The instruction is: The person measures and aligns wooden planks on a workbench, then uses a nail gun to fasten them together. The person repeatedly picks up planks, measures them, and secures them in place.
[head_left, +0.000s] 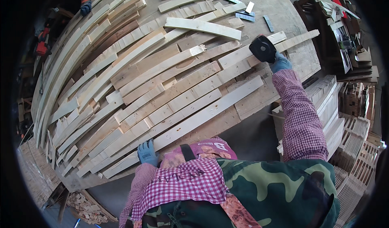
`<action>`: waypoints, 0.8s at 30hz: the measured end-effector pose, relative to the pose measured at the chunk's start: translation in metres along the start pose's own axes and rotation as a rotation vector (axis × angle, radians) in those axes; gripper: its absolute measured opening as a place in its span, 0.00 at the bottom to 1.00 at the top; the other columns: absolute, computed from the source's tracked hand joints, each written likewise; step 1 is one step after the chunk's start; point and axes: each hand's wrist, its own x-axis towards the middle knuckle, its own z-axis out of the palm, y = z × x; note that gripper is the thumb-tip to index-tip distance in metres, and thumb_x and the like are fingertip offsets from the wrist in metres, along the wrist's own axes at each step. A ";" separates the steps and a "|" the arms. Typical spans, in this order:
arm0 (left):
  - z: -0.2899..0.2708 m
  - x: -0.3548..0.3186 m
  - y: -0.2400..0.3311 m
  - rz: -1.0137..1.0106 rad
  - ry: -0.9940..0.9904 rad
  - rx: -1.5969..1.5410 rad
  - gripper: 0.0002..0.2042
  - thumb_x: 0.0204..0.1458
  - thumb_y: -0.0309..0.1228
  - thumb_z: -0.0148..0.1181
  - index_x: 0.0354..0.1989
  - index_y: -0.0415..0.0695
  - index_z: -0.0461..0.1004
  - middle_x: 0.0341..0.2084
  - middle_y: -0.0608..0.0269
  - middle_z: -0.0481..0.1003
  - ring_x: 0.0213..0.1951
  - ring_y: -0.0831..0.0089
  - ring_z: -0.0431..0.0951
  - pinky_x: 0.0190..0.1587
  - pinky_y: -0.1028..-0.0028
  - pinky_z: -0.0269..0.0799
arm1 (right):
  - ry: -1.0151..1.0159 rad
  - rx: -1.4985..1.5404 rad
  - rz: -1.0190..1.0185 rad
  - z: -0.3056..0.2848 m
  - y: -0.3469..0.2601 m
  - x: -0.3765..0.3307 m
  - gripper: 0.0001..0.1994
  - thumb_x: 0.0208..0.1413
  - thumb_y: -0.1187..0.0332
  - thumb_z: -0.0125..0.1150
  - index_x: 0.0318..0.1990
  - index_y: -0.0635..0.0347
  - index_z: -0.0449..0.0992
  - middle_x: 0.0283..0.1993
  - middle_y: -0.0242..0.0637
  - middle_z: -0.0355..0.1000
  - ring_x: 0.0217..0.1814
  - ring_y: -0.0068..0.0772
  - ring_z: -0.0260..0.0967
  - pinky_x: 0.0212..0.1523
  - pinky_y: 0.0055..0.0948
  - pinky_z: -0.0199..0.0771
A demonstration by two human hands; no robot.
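My right hand (281, 63), in a blue-grey work glove, is closed round a black power tool with a rounded, squarish head, which looks like a nail gun (262, 49). The tool is over the right ends of the wooden strips; its lower end is hidden. My left hand (148, 152), gloved alike, lies at the table's near edge with fingers stretched over the wood. It touches the left end of a long pale plank (210, 109). Many strips of wood (178, 96) lie side by side in rows, with staggered ends.
The wooden table (279, 9) carries loose boards (204, 26) and blue-silver fastener strips (268, 23). Another person's gloved hand (86, 7) is at the far left, above a red tool (41, 45). Stacked slats (352, 147) stand at right; offcuts (89, 207) lie at lower left.
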 end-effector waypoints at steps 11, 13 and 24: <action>-0.012 0.018 -0.003 -0.034 -0.243 0.003 0.32 0.34 0.42 0.69 0.52 0.51 0.64 0.42 0.58 0.66 0.46 0.60 0.67 0.53 0.58 0.56 | -0.163 -0.166 0.123 0.053 -0.029 -0.024 0.47 0.44 0.58 0.63 0.69 0.44 0.39 0.52 0.44 0.65 0.54 0.46 0.65 0.52 0.44 0.65; -0.019 0.020 -0.001 -0.059 -0.289 -0.018 0.33 0.35 0.43 0.68 0.53 0.52 0.64 0.44 0.58 0.66 0.48 0.60 0.65 0.55 0.58 0.55 | -0.170 -0.065 0.114 0.056 -0.029 -0.029 0.46 0.44 0.59 0.63 0.68 0.48 0.40 0.54 0.45 0.64 0.55 0.47 0.64 0.53 0.43 0.65; -0.023 -0.022 -0.030 -0.028 -0.087 -0.173 0.33 0.34 0.41 0.67 0.54 0.50 0.65 0.49 0.60 0.67 0.54 0.63 0.63 0.63 0.59 0.47 | -0.080 0.004 -0.484 0.072 -0.067 -0.177 0.49 0.33 0.53 0.71 0.66 0.38 0.50 0.69 0.45 0.43 0.70 0.50 0.40 0.67 0.49 0.39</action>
